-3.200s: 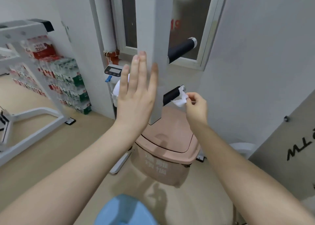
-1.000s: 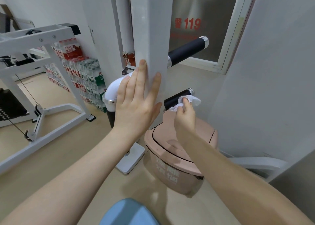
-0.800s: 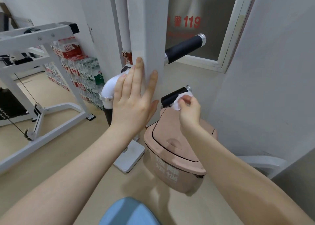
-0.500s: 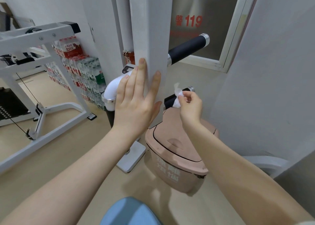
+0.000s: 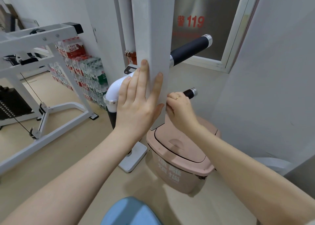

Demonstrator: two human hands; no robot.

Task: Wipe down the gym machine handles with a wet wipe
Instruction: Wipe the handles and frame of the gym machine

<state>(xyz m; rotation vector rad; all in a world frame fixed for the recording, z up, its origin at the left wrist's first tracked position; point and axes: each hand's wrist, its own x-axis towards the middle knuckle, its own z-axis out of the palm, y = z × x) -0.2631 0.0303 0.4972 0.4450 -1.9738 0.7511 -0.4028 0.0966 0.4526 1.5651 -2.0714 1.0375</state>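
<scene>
Head view shows my biggest risk first: the white machine column (image 5: 153,42), a broad, flat-faced painted post with a matte, faintly grainy skin. My left hand (image 5: 136,103) lies flat against it, fingers straight and holding nothing; if I lean harder the column may swing or shift, and my wiping hand would lose its line. Below sits a pink plastic bin (image 5: 180,158), smooth, rounded, with a swing lid. A dropped wipe would likely land on it or on the floor and pick up dirt.

The upper handle (image 5: 189,50) is a black cylinder, dull like foam or rubber, with shiny metal collars at both ends. It looks untouched, and I could easily forget it.

The lower handle (image 5: 190,92) is the same build, shorter in view. My right hand (image 5: 179,107) is curled round its inner stretch by the column, so only the capped tip shows. The wet wipe is hidden; I judge it is inside that grip, but cannot tell. Bunched there, it might skip the underside, or wet rubber might let my fingers slide off the end.
</scene>
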